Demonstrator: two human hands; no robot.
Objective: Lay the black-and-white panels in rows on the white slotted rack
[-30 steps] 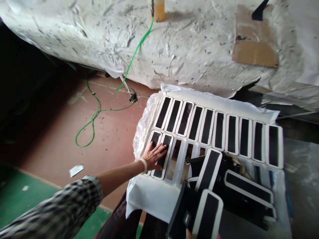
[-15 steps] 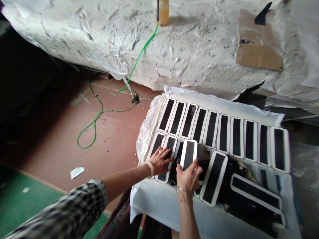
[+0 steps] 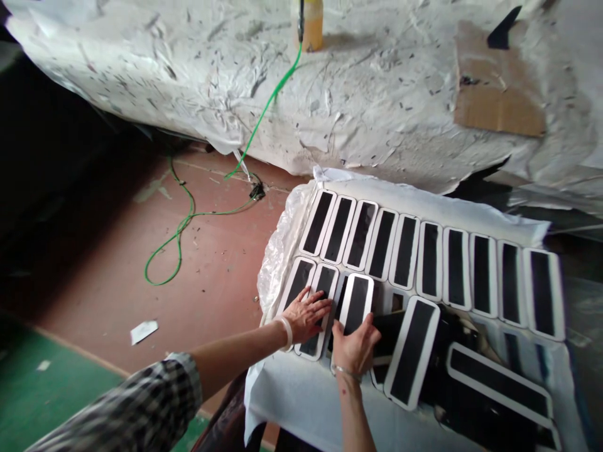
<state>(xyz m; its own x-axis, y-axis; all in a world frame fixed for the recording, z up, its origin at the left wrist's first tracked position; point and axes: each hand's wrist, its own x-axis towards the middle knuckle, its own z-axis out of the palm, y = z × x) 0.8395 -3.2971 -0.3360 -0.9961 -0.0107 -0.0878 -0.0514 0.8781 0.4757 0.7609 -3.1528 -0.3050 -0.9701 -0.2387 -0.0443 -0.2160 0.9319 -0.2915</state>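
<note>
My left hand (image 3: 307, 317) lies with spread fingers on a white-rimmed black panel (image 3: 311, 347), the second one in the near row. To its right my right hand (image 3: 354, 345) grips the lower end of another white-rimmed black panel (image 3: 357, 303), thumb on the left edge and fingers at the right. That panel lies close beside the second one, with a narrow dark gap between them. Its lower end is hidden by my hand. A tilted panel (image 3: 412, 351) rests right of my right hand, on top of dark, glossy pieces.
Along the far side of the white-covered board (image 3: 396, 193) runs a row of similar panels (image 3: 429, 260). More panels (image 3: 499, 376) lie crosswise at right. Behind are a jar of orange liquid (image 3: 313, 26) and cardboard (image 3: 499, 94). A green cord (image 3: 179, 235) loops across the brown surface.
The panel in my right hand has shifted slightly toward the second panel, and the gap has narrowed. My left hand stays on its panel. The view has moved a little.
</note>
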